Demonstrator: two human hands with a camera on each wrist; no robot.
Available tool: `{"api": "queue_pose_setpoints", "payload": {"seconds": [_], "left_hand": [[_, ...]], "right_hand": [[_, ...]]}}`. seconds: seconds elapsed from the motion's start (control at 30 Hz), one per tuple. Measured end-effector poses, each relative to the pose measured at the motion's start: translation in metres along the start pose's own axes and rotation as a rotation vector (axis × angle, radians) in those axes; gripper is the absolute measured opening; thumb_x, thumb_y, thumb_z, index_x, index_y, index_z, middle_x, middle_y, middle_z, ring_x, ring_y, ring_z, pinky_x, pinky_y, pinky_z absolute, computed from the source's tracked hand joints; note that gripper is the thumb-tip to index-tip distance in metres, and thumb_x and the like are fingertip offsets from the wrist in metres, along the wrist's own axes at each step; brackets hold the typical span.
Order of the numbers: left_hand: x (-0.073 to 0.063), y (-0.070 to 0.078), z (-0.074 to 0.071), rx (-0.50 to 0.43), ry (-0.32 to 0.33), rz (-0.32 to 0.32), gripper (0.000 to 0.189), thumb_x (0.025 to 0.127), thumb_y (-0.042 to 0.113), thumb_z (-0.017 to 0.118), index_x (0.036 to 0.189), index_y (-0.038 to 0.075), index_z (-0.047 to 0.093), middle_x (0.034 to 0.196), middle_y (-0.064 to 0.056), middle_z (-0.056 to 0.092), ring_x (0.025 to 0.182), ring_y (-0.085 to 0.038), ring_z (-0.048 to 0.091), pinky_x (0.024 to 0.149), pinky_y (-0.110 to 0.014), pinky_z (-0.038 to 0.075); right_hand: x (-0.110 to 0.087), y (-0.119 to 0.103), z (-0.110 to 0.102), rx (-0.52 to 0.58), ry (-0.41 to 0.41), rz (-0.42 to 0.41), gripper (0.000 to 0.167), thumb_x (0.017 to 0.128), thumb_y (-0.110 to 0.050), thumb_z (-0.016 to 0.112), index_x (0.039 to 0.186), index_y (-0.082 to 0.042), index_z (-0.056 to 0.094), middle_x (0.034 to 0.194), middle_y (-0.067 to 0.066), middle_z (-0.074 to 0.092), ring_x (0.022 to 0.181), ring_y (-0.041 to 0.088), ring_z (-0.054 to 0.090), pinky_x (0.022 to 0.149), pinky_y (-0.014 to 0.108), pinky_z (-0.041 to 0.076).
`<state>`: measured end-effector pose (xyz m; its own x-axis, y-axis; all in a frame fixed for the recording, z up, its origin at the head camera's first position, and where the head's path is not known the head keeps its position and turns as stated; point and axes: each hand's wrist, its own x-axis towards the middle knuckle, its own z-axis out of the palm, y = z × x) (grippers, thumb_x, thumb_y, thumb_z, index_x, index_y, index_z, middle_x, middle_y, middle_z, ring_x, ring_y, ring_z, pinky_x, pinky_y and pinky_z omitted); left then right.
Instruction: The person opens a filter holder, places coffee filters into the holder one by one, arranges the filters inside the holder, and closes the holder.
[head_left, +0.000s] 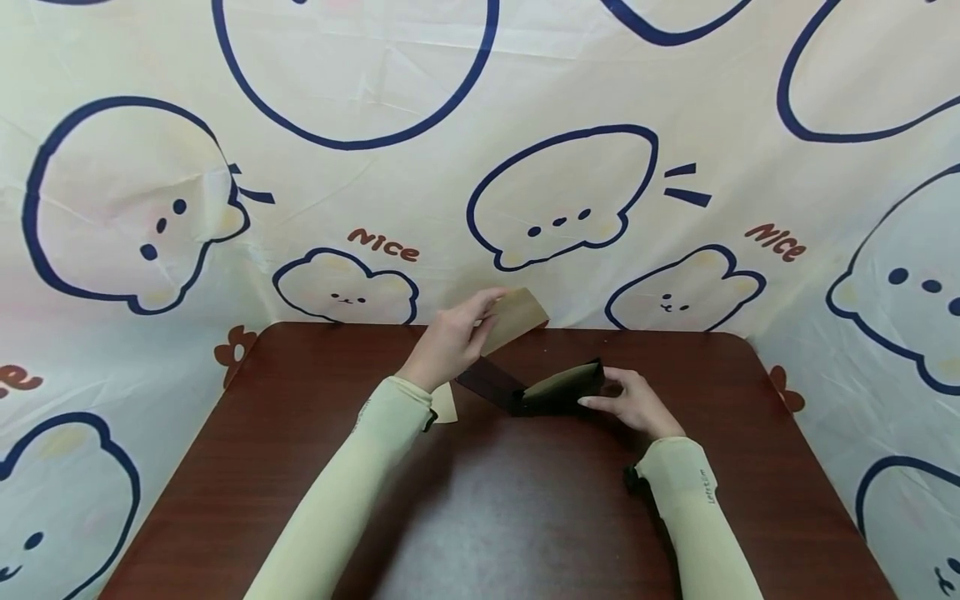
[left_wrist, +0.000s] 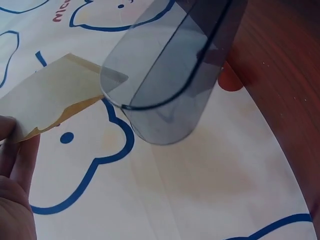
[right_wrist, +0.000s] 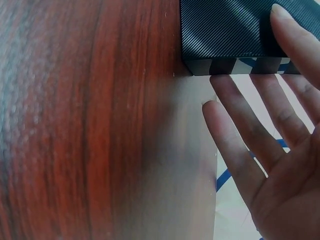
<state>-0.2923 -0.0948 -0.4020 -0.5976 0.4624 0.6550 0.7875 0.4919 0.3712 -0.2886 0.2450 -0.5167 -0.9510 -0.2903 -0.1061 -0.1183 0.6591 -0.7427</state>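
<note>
My left hand [head_left: 447, 337] pinches a flat tan paper-like piece [head_left: 517, 318] between thumb and fingers, raised over the table's back edge. In the left wrist view, the piece [left_wrist: 55, 95] shows a folded brown lower edge. A see-through grey curved shape [left_wrist: 165, 85] overlaps its tip there; its kind is unclear. My right hand [head_left: 633, 402] holds a black ribbed case [right_wrist: 230, 30] by its end, thumb on top and fingers underneath. From above, the case [head_left: 555, 404] gapes, with an olive inside. A dark flap [head_left: 491, 385] stretches from it toward my left hand.
Under my left wrist lies another small tan piece [head_left: 445, 404] on the brown wooden table [head_left: 525, 517]. A cream sheet [head_left: 435, 192] printed with blue cartoon outlines hangs behind the table and along both sides.
</note>
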Motion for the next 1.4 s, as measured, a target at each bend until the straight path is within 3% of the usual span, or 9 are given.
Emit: {"api": "queue_pose_setpoints", "payload": {"seconds": [0.37,0.6,0.77,1.0,1.13,1.27,1.4], "left_hand": [[0.006,0.008,0.013,-0.027,-0.092,-0.009,0.040,0.104,0.003,0.059,0.143,0.010,0.054,0.130,-0.011,0.070,0.109,-0.021,0.073,0.094,-0.034,0.059],[0.009,0.015,0.025,-0.016,-0.124,0.000,0.038,0.104,0.005,0.059,0.142,0.011,0.056,0.128,-0.009,0.072,0.091,-0.015,0.074,0.084,-0.029,0.061],[0.012,0.021,0.039,-0.035,-0.162,0.004,0.035,0.106,0.008,0.058,0.141,0.011,0.056,0.129,-0.007,0.072,0.083,-0.011,0.072,0.083,-0.024,0.060],[0.012,0.026,0.055,-0.045,-0.198,0.012,0.040,0.106,0.010,0.057,0.146,0.013,0.055,0.108,-0.005,0.075,0.056,-0.007,0.050,0.064,-0.015,0.050],[0.011,0.028,0.063,-0.030,-0.225,0.014,0.041,0.106,0.011,0.057,0.147,0.014,0.054,0.103,-0.005,0.074,0.054,-0.007,0.048,0.063,-0.015,0.050],[0.009,0.028,0.069,-0.015,-0.231,0.019,0.040,0.106,0.010,0.059,0.145,0.012,0.056,0.118,-0.006,0.076,0.061,-0.005,0.054,0.071,-0.018,0.055],[0.008,0.028,0.074,0.016,-0.229,0.034,0.035,0.104,0.010,0.061,0.139,0.013,0.059,0.116,-0.004,0.077,0.069,-0.006,0.064,0.074,-0.021,0.057]], "right_hand": [[-0.001,0.000,0.000,-0.007,0.003,-0.002,0.035,0.091,-0.035,0.081,0.117,-0.015,0.070,0.109,0.006,0.070,0.100,0.024,0.061,0.091,0.040,0.050],[0.000,0.001,-0.001,0.000,0.000,0.006,0.034,0.092,-0.037,0.079,0.118,-0.016,0.069,0.110,0.007,0.070,0.100,0.025,0.060,0.092,0.041,0.050],[-0.001,0.001,0.000,-0.022,0.004,-0.001,0.038,0.091,-0.038,0.081,0.119,-0.015,0.070,0.112,0.007,0.071,0.103,0.025,0.062,0.093,0.043,0.051],[-0.001,0.000,-0.001,-0.026,0.006,-0.032,0.031,0.092,-0.038,0.079,0.113,-0.017,0.070,0.109,0.007,0.071,0.099,0.023,0.062,0.088,0.041,0.052],[-0.001,-0.001,-0.001,-0.027,0.004,-0.053,0.037,0.092,-0.037,0.079,0.123,-0.017,0.071,0.114,0.006,0.072,0.104,0.023,0.065,0.093,0.046,0.053],[-0.002,-0.001,0.000,-0.020,0.003,-0.043,0.044,0.091,-0.037,0.080,0.130,-0.018,0.070,0.120,0.006,0.072,0.110,0.025,0.065,0.098,0.049,0.052],[-0.002,-0.002,0.000,-0.014,0.004,-0.025,0.046,0.091,-0.037,0.081,0.131,-0.018,0.069,0.120,0.007,0.071,0.109,0.025,0.064,0.098,0.048,0.051]]}}
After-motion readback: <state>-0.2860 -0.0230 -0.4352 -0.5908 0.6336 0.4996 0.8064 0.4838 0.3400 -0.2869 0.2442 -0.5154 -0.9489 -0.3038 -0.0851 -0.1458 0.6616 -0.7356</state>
